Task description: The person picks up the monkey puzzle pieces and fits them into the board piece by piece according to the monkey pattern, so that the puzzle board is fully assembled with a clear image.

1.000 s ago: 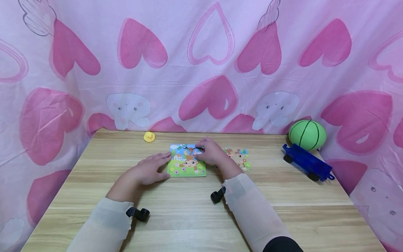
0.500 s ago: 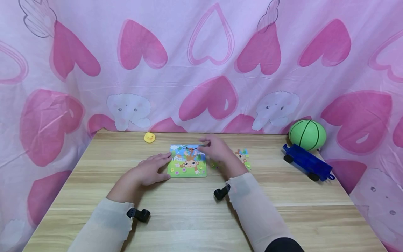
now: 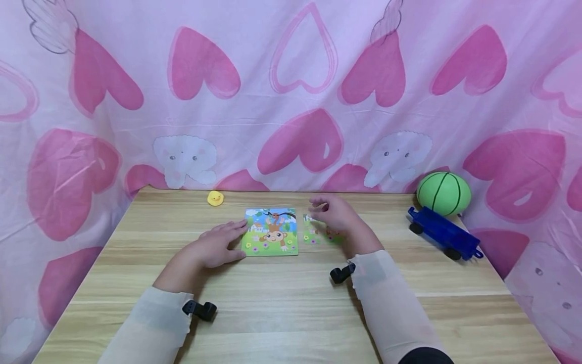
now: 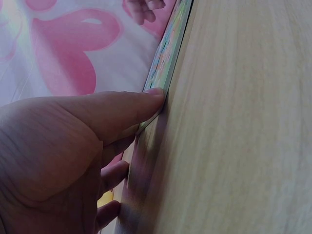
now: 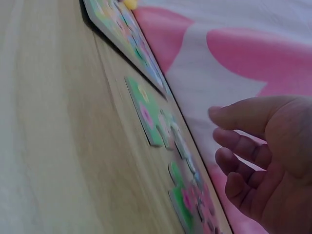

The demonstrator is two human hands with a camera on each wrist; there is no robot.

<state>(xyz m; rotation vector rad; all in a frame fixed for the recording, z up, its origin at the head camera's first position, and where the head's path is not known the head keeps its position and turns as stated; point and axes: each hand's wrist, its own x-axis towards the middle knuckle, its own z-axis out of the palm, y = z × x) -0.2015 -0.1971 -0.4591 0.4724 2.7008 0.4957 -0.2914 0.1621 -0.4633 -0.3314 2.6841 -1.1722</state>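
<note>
A jigsaw puzzle board (image 3: 268, 246) with a monkey picture lies flat on the table. My left hand (image 3: 218, 246) rests at its left edge, fingers extended; in the left wrist view the thumb (image 4: 122, 108) touches the board's near corner. Just right of the board lie loose jigsaw pieces (image 3: 311, 235), partly hidden under my right hand (image 3: 338, 216). That hand hovers over them with loosely bent fingers. The right wrist view shows nothing between its thumb and fingers, and the flower-printed pieces (image 5: 145, 113) lie beside it.
A yellow toy duck (image 3: 215, 198) sits near the back edge, left of the board. On the right, a green ball (image 3: 443, 193) stands behind a blue toy cart (image 3: 443, 235) with black wheels. A pink heart-patterned curtain (image 3: 245, 116) hangs behind the wooden table (image 3: 268, 313).
My right hand has left the top right of the board and moved right, over the loose pieces. The board's upper right corner now shows. My left hand has stayed in place.
</note>
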